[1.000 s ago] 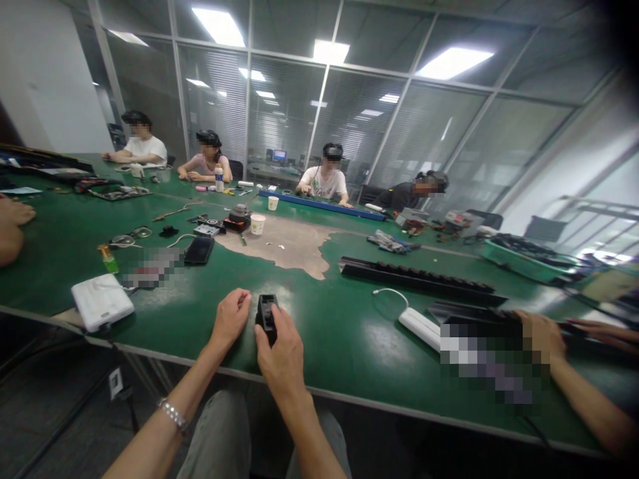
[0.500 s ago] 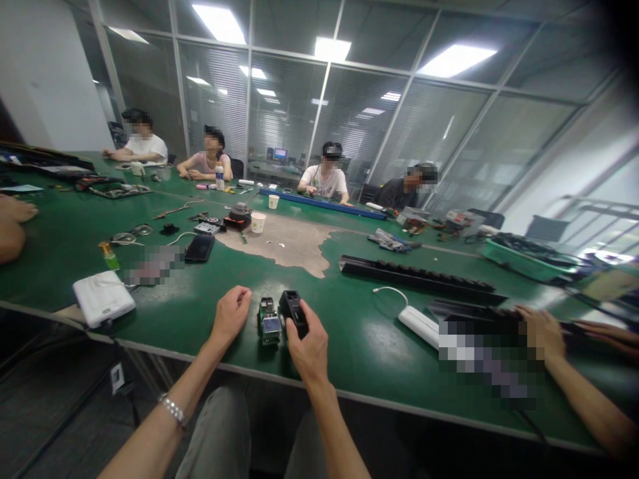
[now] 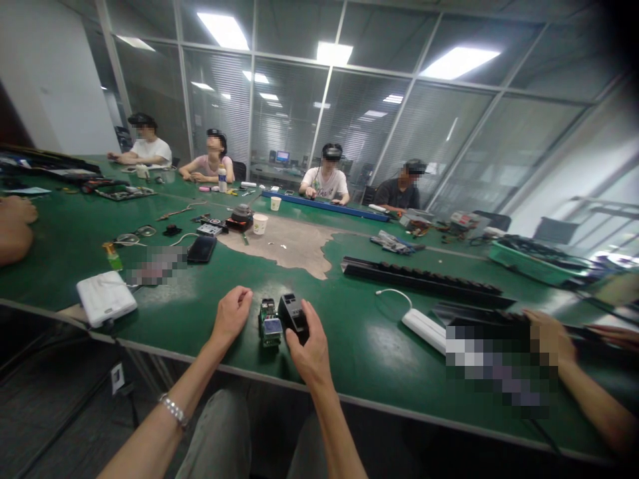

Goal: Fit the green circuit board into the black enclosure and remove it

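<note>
A small green circuit board with a little screen (image 3: 271, 327) sits on the green table (image 3: 369, 406) in front of me. Just right of it lies a black plastic case (image 3: 291, 311). My right hand (image 3: 310, 346) is beside the case, thumb and fingers apart around its near right side; whether a fingertip still touches it, I cannot tell. Left of the board, my left hand (image 3: 233, 314) rests on the tabletop with its fingers curled in, nothing visible in them. A silver bracelet (image 3: 174, 411) is on the left wrist.
At left are a white box-shaped device (image 3: 106, 298) and a black phone (image 3: 202, 249). A white power strip (image 3: 424, 330) and long black rails (image 3: 424, 281) lie at right, near another person's hand (image 3: 552, 339). Several people sit across the table.
My right hand has loosened from the black case and its fingers have spread; the case now lies flatter on the table. My left hand and the board have stayed put.
</note>
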{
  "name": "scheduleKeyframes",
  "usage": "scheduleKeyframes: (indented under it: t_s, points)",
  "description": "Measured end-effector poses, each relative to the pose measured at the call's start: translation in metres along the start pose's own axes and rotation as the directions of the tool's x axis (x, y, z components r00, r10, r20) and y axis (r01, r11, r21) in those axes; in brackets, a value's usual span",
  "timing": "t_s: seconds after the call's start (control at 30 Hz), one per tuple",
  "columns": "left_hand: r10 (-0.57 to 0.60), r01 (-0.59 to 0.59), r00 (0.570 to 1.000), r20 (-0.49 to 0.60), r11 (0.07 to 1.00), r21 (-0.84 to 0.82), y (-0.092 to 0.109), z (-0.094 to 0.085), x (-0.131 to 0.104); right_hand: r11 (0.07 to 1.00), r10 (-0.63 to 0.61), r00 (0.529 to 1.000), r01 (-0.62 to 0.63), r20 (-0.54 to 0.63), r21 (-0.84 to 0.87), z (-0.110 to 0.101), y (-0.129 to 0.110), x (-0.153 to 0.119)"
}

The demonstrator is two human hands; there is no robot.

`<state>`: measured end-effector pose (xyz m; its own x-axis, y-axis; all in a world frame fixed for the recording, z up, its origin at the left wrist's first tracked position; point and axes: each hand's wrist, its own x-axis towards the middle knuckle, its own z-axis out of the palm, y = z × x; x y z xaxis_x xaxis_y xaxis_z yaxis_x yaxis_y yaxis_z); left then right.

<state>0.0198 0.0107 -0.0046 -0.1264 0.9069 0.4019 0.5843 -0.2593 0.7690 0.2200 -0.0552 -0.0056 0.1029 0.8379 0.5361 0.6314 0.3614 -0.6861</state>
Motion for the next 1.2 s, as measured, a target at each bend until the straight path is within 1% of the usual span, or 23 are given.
scheduleKeyframes:
  t_s: [0.13,0.3,0.43,0.53,0.6,0.67,0.73,0.8,0.9,1.07,1.2]
  points:
    - [0.010,-0.010,1.000,-0.001,1.000,0.004,-0.001,0.001,0.000,1.000,0.021,0.999,-0.021,0.032,-0.002,0.001,0.000,0.000]
    - [0.021,-0.022,1.000,0.005,1.000,0.006,0.000,0.000,0.000,1.000,0.014,1.000,-0.014,0.008,0.007,0.002,0.000,-0.002]
    - [0.033,-0.034,0.999,0.004,0.999,0.022,0.001,-0.001,-0.001,0.996,0.078,0.996,-0.076,-0.039,0.049,0.000,-0.004,-0.006]
    - [0.035,-0.035,0.999,0.001,0.999,0.015,0.000,-0.001,-0.001,0.984,0.150,0.984,-0.139,-0.097,0.112,-0.003,-0.009,-0.007]
    - [0.025,-0.025,1.000,-0.003,1.000,0.004,-0.002,-0.001,0.000,0.972,0.195,0.972,-0.173,-0.132,0.158,-0.007,-0.015,-0.005]
    - [0.011,-0.011,1.000,-0.012,1.000,-0.002,-0.003,0.000,0.001,0.965,0.211,0.966,-0.181,-0.149,0.192,-0.011,-0.024,-0.003]
    - [0.007,-0.008,1.000,-0.021,1.000,-0.006,-0.004,0.000,0.002,0.966,0.189,0.972,-0.159,-0.137,0.205,-0.014,-0.035,0.000]
    - [0.011,-0.012,1.000,-0.021,1.000,-0.009,-0.004,0.000,0.002,0.975,0.138,0.985,-0.117,-0.103,0.187,-0.013,-0.048,0.003]
    - [0.009,-0.009,1.000,-0.020,1.000,-0.008,-0.002,-0.002,0.000,0.990,0.067,0.996,-0.060,-0.051,0.126,-0.005,-0.062,0.005]
    - [0.013,-0.013,1.000,-0.016,1.000,-0.011,0.001,-0.006,0.000,1.000,0.004,0.999,-0.004,-0.034,0.009,0.014,-0.069,0.005]
    - [0.015,-0.015,0.999,-0.030,1.000,-0.016,-0.002,-0.005,0.001,0.996,-0.050,0.999,0.048,-0.022,-0.080,0.024,-0.070,0.002]
